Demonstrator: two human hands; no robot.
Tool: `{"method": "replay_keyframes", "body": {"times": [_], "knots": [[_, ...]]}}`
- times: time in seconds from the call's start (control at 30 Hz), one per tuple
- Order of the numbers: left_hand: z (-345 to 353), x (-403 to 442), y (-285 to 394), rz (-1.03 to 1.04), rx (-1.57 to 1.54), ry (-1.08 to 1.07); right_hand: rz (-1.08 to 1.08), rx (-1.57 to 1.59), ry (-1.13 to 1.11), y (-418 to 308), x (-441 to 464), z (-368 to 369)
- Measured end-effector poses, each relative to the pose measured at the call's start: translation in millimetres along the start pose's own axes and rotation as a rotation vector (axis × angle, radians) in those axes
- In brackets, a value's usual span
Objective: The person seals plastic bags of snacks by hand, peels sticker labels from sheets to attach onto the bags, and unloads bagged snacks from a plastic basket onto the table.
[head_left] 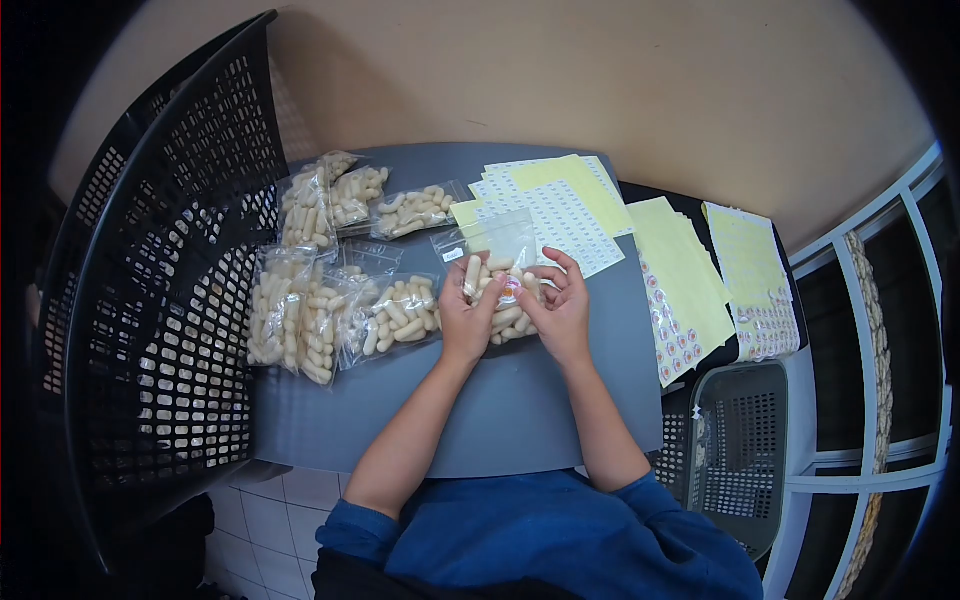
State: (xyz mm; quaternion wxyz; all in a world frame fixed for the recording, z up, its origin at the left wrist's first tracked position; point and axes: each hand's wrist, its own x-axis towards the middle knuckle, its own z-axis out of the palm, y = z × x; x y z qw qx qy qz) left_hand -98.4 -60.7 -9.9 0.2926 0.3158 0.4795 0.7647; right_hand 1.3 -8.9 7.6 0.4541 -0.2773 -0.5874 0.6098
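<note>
Between my two hands is a clear plastic bag (507, 325) of pale, finger-shaped pieces, with its empty top part pointing away from me. My left hand (470, 315) is closed round the bag's left side. Round its right side, my right hand (562, 305) grips the same bag. Both thumbs press on a small round pink and orange sticker (511, 288) on the bag's front. Just left of my left hand lies another filled bag (400, 315). Sheets of small printed stickers (560, 225) lie beyond my right hand.
More filled bags (290, 310) are heaped at the table's (500, 420) left, beside a tall dark perforated basket (170, 260). On the right are yellow backing sheets with round stickers (680, 290), a second sticker stack (757, 290) and a green-grey basket (740, 450) lower down.
</note>
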Motion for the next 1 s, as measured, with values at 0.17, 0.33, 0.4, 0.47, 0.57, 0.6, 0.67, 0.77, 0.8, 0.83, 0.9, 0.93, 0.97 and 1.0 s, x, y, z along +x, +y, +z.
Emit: {"method": "replay_keyframes", "body": {"times": [0.17, 0.33, 0.4, 0.47, 0.57, 0.6, 0.67, 0.77, 0.8, 0.83, 0.9, 0.93, 0.97, 1.0], "knots": [[-1, 2, -7, -0.056, -0.093, 0.032, -0.040, -0.001, 0.011, 3, 0, -1], [-4, 7, -1, -0.076, -0.094, 0.058, -0.022, -0.036, 0.028, 4, 0, -2], [0, 4, 4, -0.069, -0.108, -0.045, -0.032, -0.082, 0.036, 3, 0, -1], [0, 5, 2, -0.062, -0.080, -0.072, -0.028, -0.065, 0.049, 3, 0, 0], [0, 5, 1, -0.054, -0.080, -0.116, -0.051, -0.063, 0.083, 2, 1, -3], [0, 3, 4, -0.088, -0.122, -0.193, -0.079, -0.078, 0.107, 1, 2, -5], [2, 0, 7, -0.104, -0.150, -0.333, -0.138, -0.149, 0.157, -7, 3, -15], [-2, -3, 26, 0.179, 0.458, -0.390, -0.292, -0.186, 0.528, -23, 8, -59], [-7, 0, 27, 0.227, 0.600, -0.361, -0.339, -0.237, 0.641, -32, 5, -85], [-13, 3, 30, 0.228, 0.604, -0.360, -0.415, -0.237, 0.747, -30, 1, -126], [-24, 12, 36, 0.377, 0.920, -0.203, -0.483, -0.490, 1.100, -44, -22, -202], [-29, 15, 38, 0.326, 0.864, -0.150, -0.420, -0.492, 1.251, -52, -37, -225], [-31, 17, 39, 0.327, 0.857, -0.146, -0.355, -0.492, 1.401, -60, -54, -247], [-32, 18, 38, 0.259, 0.792, -0.150, -0.362, -0.496, 1.397, -62, -52, -247]]}}
